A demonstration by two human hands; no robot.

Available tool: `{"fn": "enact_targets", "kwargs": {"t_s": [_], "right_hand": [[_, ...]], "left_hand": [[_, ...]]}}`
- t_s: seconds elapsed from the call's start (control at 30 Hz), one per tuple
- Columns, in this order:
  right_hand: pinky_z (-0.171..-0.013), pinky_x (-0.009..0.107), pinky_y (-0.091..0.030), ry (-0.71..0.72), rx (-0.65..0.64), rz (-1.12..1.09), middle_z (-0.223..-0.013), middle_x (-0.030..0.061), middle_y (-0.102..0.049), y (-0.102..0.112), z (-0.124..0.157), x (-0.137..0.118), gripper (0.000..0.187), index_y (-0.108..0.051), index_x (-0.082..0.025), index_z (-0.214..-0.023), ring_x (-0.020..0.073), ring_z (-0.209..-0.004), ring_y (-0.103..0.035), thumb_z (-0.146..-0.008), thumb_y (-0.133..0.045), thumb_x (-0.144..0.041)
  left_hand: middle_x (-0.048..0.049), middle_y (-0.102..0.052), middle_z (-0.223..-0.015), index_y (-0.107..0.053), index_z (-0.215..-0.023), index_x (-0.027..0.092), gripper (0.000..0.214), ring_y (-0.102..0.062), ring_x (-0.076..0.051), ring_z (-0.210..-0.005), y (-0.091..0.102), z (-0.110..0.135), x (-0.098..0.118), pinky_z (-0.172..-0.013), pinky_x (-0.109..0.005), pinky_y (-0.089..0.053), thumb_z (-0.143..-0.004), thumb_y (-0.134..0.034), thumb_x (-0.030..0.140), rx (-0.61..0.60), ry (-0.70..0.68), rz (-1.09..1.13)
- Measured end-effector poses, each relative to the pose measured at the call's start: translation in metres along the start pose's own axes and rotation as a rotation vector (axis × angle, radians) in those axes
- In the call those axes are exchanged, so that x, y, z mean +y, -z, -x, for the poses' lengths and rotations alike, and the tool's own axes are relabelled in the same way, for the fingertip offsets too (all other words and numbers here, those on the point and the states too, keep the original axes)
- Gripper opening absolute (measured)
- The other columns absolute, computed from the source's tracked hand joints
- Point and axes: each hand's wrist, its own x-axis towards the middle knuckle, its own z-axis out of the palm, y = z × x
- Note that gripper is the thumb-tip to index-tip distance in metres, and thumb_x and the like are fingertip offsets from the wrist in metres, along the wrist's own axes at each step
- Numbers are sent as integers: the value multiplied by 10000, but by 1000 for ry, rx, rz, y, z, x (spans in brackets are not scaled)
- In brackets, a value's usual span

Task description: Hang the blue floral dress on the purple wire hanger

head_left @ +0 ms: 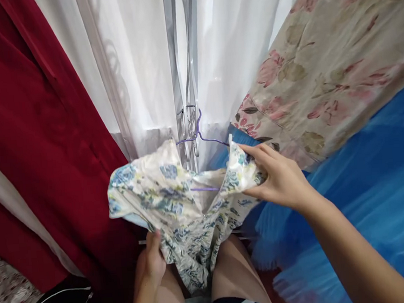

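A white blouse with a blue and green floral print [178,204] hangs in front of me on a thin purple hanger [200,135], whose hook catches on a pale metal bar or ring. My right hand [277,176] pinches the garment's right shoulder between thumb and fingers. Lower down, my left hand [153,258] is closed on the side of the blouse below its left sleeve. Through the V-shaped neckline shows the hanger's lower bar. The lower part of the blouse bunches between my legs.
White curtains [138,58] hang behind, with pale metal strips [182,55] between them. At left is a red curtain [47,135]; at right, a floral cloth [322,76] and blue tulle fabric [334,234]. A white cable [55,292] lies over something black, lower left.
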Motion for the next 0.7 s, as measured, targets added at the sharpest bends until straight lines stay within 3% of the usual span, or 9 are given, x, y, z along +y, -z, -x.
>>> {"fn": "enact_targets", "kwargs": {"t_s": [0.07,0.13,0.2,0.27,0.3,0.37,0.43,0.53,0.7], "right_hand": [[-869,446,-489,83,28,-49,-1255,130,-593,-3,15,2,842,-424,-252,-1499,353,-1096,-594,-718,-727,-338],[-1005,538,-414,60,175,-114,-1346,147,-552,-15,36,-7,742,-504,-244,-1438,399,-1240,-507,-734,-729,-301],[-1005,536,-416,-73,384,-270,-1274,142,-600,-37,64,-29,522,-626,-233,-1267,383,-1209,-534,-758,-733,-271],[-848,435,-498,-284,487,-529,-969,87,-666,-68,93,-60,160,-669,-225,-1004,288,-941,-638,-845,-659,-236],[-744,375,-505,-411,369,-655,-856,62,-658,-84,107,-78,61,-650,-218,-923,249,-818,-637,-890,-620,-259],[-658,319,-486,-594,17,-846,-810,39,-657,-114,128,-109,140,-617,-211,-966,214,-720,-619,-921,-598,-343],[-669,300,-471,-693,-140,-953,-806,25,-633,-135,138,-130,185,-577,-218,-940,198,-717,-597,-970,-516,-390],[-693,284,-432,-688,-158,-1054,-754,3,-563,-145,135,-142,268,-527,-224,-812,179,-709,-543,-1002,-447,-395],[-595,264,-350,-713,-115,-1240,-621,-25,-472,-144,129,-131,343,-481,-214,-649,142,-595,-437,-965,-485,-347]], "left_hand": [[-64,-758,-1019,-709,-1078,178,580,-681,-282,-1092,3,13,-13,-985,-348,-513,-578,-895,405,66,4,-192],[-96,-756,-1041,-712,-1073,140,525,-679,-297,-1098,2,22,-22,-986,-363,-511,-623,-870,360,98,2,-257],[-115,-759,-1035,-723,-1052,124,479,-683,-311,-1090,-2,28,-27,-963,-381,-526,-666,-838,385,151,-28,-268],[-118,-758,-1057,-731,-1049,131,450,-677,-315,-1112,-2,32,-31,-969,-384,-527,-688,-827,381,160,-68,-295],[-116,-754,-1080,-733,-1059,138,439,-671,-312,-1129,-2,34,-32,-980,-382,-523,-701,-822,375,140,-85,-318],[-113,-747,-1116,-729,-1092,148,434,-667,-304,-1141,1,38,-31,-991,-378,-522,-727,-812,368,91,-96,-376],[-119,-740,-1135,-716,-1132,144,457,-670,-306,-1135,4,42,-27,-985,-387,-530,-749,-799,378,53,-89,-423],[-137,-746,-1098,-714,-1129,119,483,-671,-334,-1123,6,47,-18,-962,-417,-546,-750,-792,409,59,-104,-493],[-140,-740,-1064,-708,-1074,116,407,-669,-337,-1109,12,46,-14,-940,-418,-550,-793,-757,407,116,-191,-628]]}}
